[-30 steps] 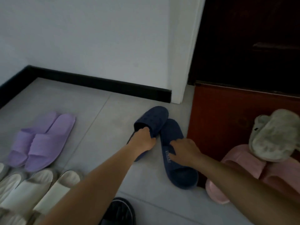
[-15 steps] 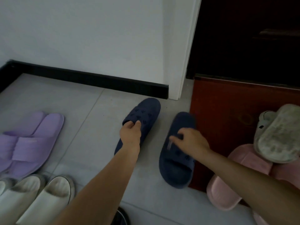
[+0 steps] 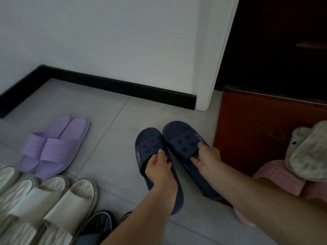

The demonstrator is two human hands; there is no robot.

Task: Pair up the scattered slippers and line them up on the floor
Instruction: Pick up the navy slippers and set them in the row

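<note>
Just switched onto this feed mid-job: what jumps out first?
Two navy slippers sit side by side at centre floor, the left hand gripping the strap of the left navy slipper and the right hand gripping the strap of the right navy slipper. A purple pair lies neatly at the left. At the far right a grey slipper lies sole-up on pink slippers.
</note>
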